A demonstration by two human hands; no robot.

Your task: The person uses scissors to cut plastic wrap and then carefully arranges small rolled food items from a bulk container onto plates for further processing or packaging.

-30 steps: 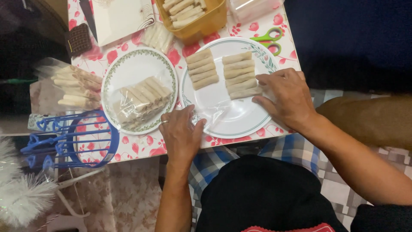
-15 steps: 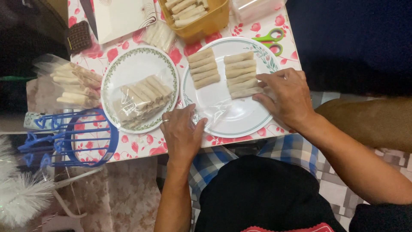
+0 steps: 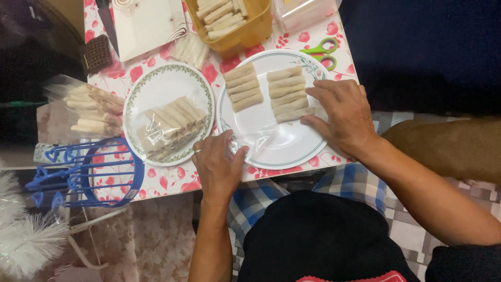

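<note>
A large white plate (image 3: 282, 151) holds two rows of pale spring rolls (image 3: 266, 89) and a clear plastic bag (image 3: 258, 137) lying on its near half. My left hand (image 3: 218, 166) rests at the plate's near-left rim, fingers on the bag's edge. My right hand (image 3: 339, 112) lies flat on the plate's right side, fingertips touching the right-hand row of rolls. A second, smaller plate (image 3: 156, 89) to the left carries a filled bag of rolls (image 3: 167, 128).
A yellow tub of rolls (image 3: 229, 18) stands at the far edge, green scissors (image 3: 323, 49) beside it. More bagged rolls (image 3: 88, 112) lie at the left, above a blue wire rack (image 3: 86, 172). The floral-cloth table (image 3: 172, 177) ends just before my lap.
My left hand has shifted slightly right onto the plastic bag at the plate's rim. My right hand stays on the right row of rolls.
</note>
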